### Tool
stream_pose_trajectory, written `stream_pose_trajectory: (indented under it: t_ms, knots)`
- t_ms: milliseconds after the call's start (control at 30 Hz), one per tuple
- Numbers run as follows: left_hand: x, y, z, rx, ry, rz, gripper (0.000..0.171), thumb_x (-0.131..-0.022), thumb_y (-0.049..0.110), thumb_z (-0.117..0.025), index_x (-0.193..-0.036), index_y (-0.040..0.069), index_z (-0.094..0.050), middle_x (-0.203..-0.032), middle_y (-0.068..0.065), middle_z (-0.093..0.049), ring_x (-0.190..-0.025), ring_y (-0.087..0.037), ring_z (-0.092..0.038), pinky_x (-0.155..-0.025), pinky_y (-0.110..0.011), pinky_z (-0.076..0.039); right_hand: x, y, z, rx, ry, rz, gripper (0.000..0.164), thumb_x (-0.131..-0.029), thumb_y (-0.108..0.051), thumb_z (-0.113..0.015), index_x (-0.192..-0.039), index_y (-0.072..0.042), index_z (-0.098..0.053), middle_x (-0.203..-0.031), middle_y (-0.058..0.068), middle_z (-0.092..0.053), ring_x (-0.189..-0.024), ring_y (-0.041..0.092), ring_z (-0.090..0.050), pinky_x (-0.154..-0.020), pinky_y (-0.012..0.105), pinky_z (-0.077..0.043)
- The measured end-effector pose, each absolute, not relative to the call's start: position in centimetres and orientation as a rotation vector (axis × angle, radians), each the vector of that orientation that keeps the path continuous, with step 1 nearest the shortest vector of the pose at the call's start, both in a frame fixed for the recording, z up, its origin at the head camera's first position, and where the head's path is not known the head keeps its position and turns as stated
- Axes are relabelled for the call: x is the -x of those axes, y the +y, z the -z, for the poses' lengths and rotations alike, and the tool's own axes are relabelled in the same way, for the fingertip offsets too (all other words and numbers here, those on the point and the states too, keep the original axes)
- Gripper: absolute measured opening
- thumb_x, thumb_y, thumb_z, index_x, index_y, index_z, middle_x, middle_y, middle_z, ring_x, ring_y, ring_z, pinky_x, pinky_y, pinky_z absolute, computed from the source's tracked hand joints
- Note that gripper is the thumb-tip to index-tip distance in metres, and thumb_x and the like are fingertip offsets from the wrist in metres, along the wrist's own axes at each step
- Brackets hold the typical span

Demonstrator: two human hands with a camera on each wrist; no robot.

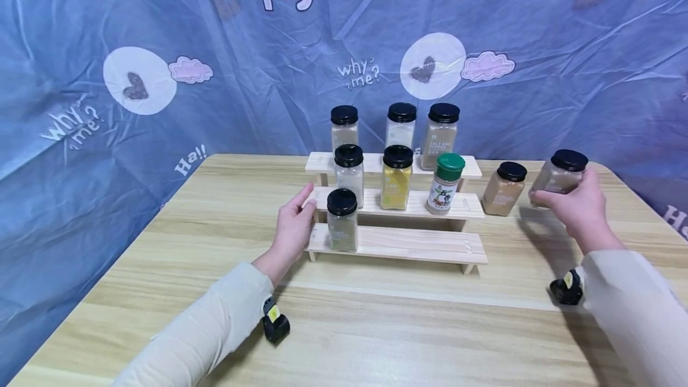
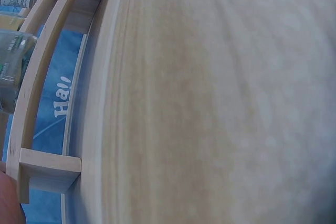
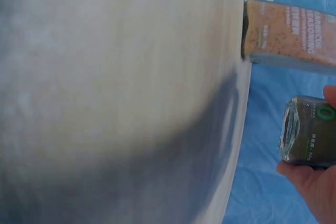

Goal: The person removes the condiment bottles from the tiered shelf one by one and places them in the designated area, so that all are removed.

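My right hand grips a clear spice jar with a black lid, thumb and fingers on its sides. In the right wrist view that jar shows dark contents, and its base is raised off the table. Beside it stands a black-lidded jar of orange-brown seasoning. My left hand is at the left end of the three-tier wooden rack, its fingers extended against the end. On the bottom tier, near that hand, stands a jar of greenish-grey spice.
The middle tier bears a white-filled jar, a yellow-powder jar and a green-capped bottle. Three black-lidded jars stand on the top tier, among them a salt-and-pepper jar. A blue printed cloth hangs behind the wooden table.
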State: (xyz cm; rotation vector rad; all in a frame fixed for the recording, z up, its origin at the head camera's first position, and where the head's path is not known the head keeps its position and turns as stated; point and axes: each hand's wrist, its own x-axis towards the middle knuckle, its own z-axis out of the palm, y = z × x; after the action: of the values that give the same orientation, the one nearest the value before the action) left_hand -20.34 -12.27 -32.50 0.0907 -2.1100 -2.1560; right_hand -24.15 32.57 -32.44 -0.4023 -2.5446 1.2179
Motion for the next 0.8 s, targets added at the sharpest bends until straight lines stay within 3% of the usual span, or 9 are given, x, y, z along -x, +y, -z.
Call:
stream_pose_trajectory:
  t_ms: [133,200,300,567,800]
  knots:
    - [20.2,-12.2,32.4,-0.091,-2.110,2.162,0.046,-0.094,0.005,-0.045,-0.140,0.006,-0.039,-0.045,0.010,-0.032,-0.035,-0.001,-0.029,-0.034,-0.015,-0.026,24.5,33.0,33.0,0.318,-2.532,-1.294,0.068,-0.074,-0.013,-0.075,-0.125,-0.020,-0.030,-0.103,-0.008,-0.041,-0.085,-0.002,-0.041,-0.077,0.012,-0.041]
    - [20.2,-12.2,32.3,-0.088,-2.110,2.164,0.046,-0.094,0.005,-0.045,-0.140,0.006,-0.038,-0.045,0.010,-0.032,-0.035,-0.001,-0.029,-0.034,-0.015,-0.026,24.7,33.2,33.3,0.270,-2.506,-1.364,0.067,-0.073,-0.007,-0.075,-0.117,-0.032,-0.030,-0.100,-0.012,-0.040,-0.082,-0.006,-0.040,-0.072,0.006,-0.041]
    - [20.2,-12.2,32.3,-0.080,-2.110,2.160,0.046,-0.094,0.005,-0.044,-0.140,0.005,-0.038,-0.045,0.010,-0.033,-0.035,0.000,-0.029,-0.035,-0.015,-0.026,24.9,33.4,33.7,0.205,-2.479,-1.445,0.068,-0.072,-0.001,-0.074,-0.104,-0.039,-0.028,-0.097,-0.014,-0.041,-0.081,-0.007,-0.042,-0.068,0.004,-0.041]
    - [20.1,-12.2,32.3,-0.100,-2.121,2.149,0.046,-0.095,0.006,-0.044,-0.140,0.008,-0.039,-0.044,0.009,-0.032,-0.035,-0.001,-0.029,-0.034,-0.015,-0.026,25.3,33.6,34.2,0.117,-2.496,-1.521,0.068,-0.070,0.004,-0.074,-0.100,-0.040,-0.030,-0.093,-0.017,-0.044,-0.076,-0.009,-0.046,-0.067,0.005,-0.043]
    - [20.1,-12.2,32.2,-0.091,-2.124,2.144,0.046,-0.094,0.006,-0.045,-0.140,0.007,-0.039,-0.045,0.009,-0.033,-0.035,-0.001,-0.029,-0.034,-0.015,-0.026,25.4,33.7,34.4,0.126,-2.560,-1.481,0.067,-0.069,-0.002,-0.077,-0.101,-0.035,-0.028,-0.094,-0.013,-0.044,-0.076,-0.008,-0.046,-0.067,0.006,-0.044]
